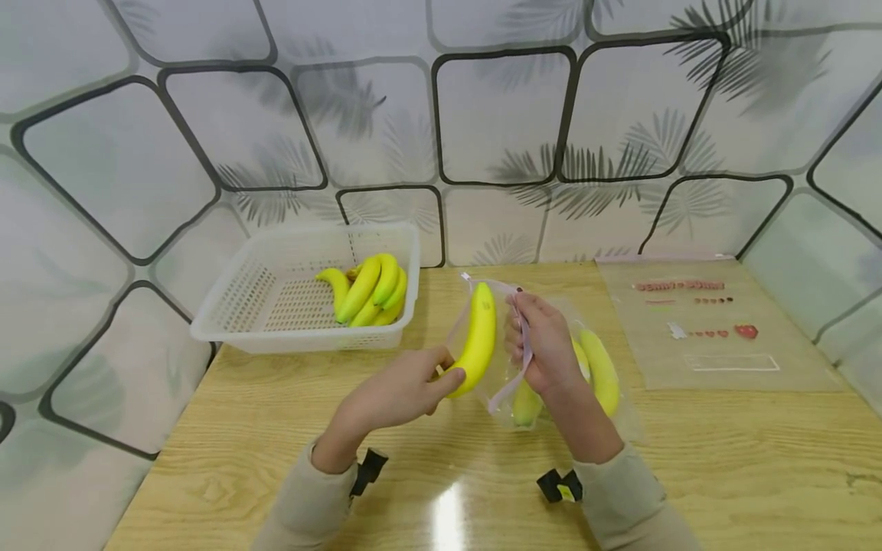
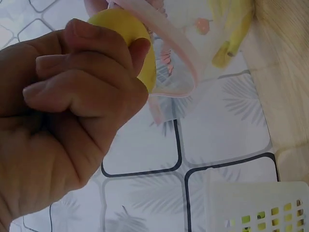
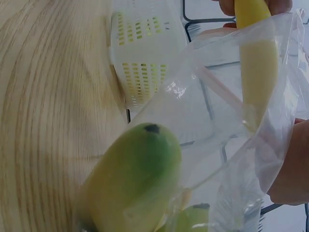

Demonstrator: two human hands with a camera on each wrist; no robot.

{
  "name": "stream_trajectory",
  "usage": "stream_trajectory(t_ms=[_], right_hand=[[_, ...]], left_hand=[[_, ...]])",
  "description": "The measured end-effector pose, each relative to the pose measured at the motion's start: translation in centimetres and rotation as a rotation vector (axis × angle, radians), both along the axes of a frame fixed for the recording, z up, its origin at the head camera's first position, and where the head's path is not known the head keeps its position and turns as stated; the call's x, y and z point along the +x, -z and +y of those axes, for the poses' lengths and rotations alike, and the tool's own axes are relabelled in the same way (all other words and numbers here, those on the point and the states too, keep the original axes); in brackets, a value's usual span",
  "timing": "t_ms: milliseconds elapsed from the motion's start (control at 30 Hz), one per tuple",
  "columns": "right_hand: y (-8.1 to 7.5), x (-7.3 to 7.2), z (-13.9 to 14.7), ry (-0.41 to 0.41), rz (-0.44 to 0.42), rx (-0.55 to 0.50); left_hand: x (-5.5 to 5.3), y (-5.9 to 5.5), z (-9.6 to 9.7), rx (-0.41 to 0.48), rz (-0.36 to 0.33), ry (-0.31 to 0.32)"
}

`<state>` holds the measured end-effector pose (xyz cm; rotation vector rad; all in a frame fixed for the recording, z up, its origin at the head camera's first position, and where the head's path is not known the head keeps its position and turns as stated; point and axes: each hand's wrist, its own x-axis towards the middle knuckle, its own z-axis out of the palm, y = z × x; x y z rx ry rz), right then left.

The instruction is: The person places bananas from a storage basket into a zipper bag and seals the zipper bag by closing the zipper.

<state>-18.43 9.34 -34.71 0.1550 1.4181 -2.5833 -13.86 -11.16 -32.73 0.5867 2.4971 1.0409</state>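
One left hand [image 1: 403,392] pinched a curved yellow banana [image 1: 480,337] at the mouth of a clear plastic bag [image 1: 510,388] whose pink rim [image 1: 527,354] the right hand [image 1: 549,348] gripped; yellow-green bananas [image 1: 601,375] lay inside, a white plastic basket [image 1: 310,341] left of it

Seemingly a tabletop booth: leaf-patterned walls [image 1: 503,115] enclose 3 sides of a wood-grain table [image 1: 227,428].

You face a pale wall [image 1: 503,115] patterned with dark-outlined rounded blocks and grey fronds, along the back edge of your wood-grain worktop [image 1: 227,436]; white glare [image 1: 449,511] shines toward the edge nearest you.
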Motion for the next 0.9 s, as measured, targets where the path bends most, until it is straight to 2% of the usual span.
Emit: stream_trajectory(t_ms=[100, 200, 433, 600, 800, 900], right_hand=[[0.0, 0.0, 0.0, 0.001, -0.003, -0.007], [0.0, 0.0, 0.0, -0.004, -0.001, -0.014], [-0.1, 0.0, 0.2, -0.020, 0.010, -0.015], [-0.1, -0.1, 0.3, -0.031, 0.015, -0.017], [-0.1, -0.1, 0.6, -0.036, -0.003, -0.040], [-0.2, -0.2, 0.7, -0.031, -0.003, -0.046]], left_hand=[[-0.2, 0.1, -0.4, 0.003, -0.036, -0.024], [-0.5, 0.3, -1.0, -0.024, -0.035, -0.033], [-0.8, 0.3, -2.3, -0.127, 0.040, 0.025], [-0.9, 0.0, -3.6, -0.127, 0.081, 0.071], [-1.3, -0.3, -5.1, -0.071, 0.006, 0.157], [-1.7, -0.4, -5.2, -0.050, -0.032, 0.165]])
